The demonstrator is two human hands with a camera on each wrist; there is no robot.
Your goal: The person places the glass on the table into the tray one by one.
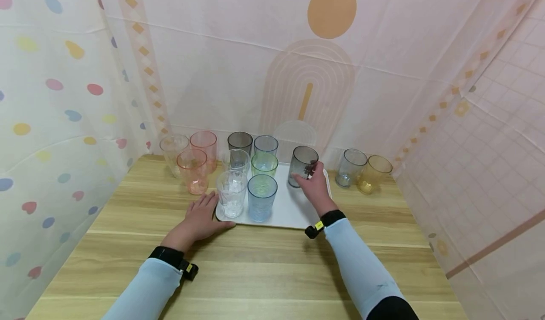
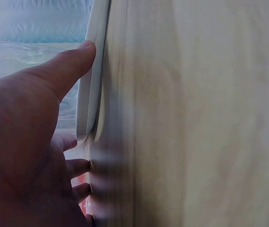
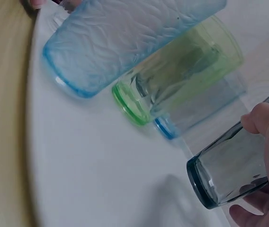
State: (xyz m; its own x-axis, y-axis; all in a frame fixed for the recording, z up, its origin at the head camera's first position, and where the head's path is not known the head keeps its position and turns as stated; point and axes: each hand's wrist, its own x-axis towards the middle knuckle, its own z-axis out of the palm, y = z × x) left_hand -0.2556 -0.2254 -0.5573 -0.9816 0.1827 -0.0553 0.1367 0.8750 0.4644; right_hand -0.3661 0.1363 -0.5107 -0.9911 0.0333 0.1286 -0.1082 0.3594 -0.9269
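Observation:
My right hand (image 1: 316, 187) grips a grey drinking glass (image 1: 304, 168) by its side, over the right part of a white tray (image 1: 294, 213). In the right wrist view the base of the grey glass (image 3: 205, 184) shows, with a shadow on the tray beneath. My left hand (image 1: 200, 220) rests at the tray's front left corner, fingers spread; its thumb (image 2: 73, 64) touches the rim. Near it on the tray stand a clear textured glass (image 1: 232, 199) and a blue glass (image 1: 261, 199). Behind these are a green glass (image 1: 265, 165), another clear glass, a second blue glass (image 1: 266, 144) and a dark grey glass (image 1: 240, 141).
Left of the tray on the wooden table (image 1: 255, 272) stand a clear glass (image 1: 172, 154), a pink glass (image 1: 205, 145) and an orange-pink glass (image 1: 193, 173). To its right are a bluish-grey glass (image 1: 351, 168) and a yellow glass (image 1: 373, 176). Patterned curtains (image 1: 213, 74) hang around the table.

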